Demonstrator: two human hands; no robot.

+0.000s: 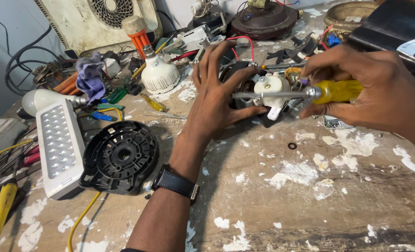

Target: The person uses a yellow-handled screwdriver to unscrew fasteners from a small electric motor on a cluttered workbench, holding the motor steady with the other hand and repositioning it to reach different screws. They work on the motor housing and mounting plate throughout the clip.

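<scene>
The left hand [217, 98] reaches forward, fingers wrapped around the small motor [263, 93] near the far edge of the desk [287, 196]. The right hand [371, 88] comes from the right side, fingers clamped on the yellow-handled screwdriver [310, 92], which lies level with its shaft across the motor's white part.

motor [245, 86]: dark round body, white plastic gear housing on its side, resting on the table, partly hidden behind fingers | screwdriver [310, 92]: yellow translucent handle, steel shaft lying level, tip pointing left across the white housing
</scene>
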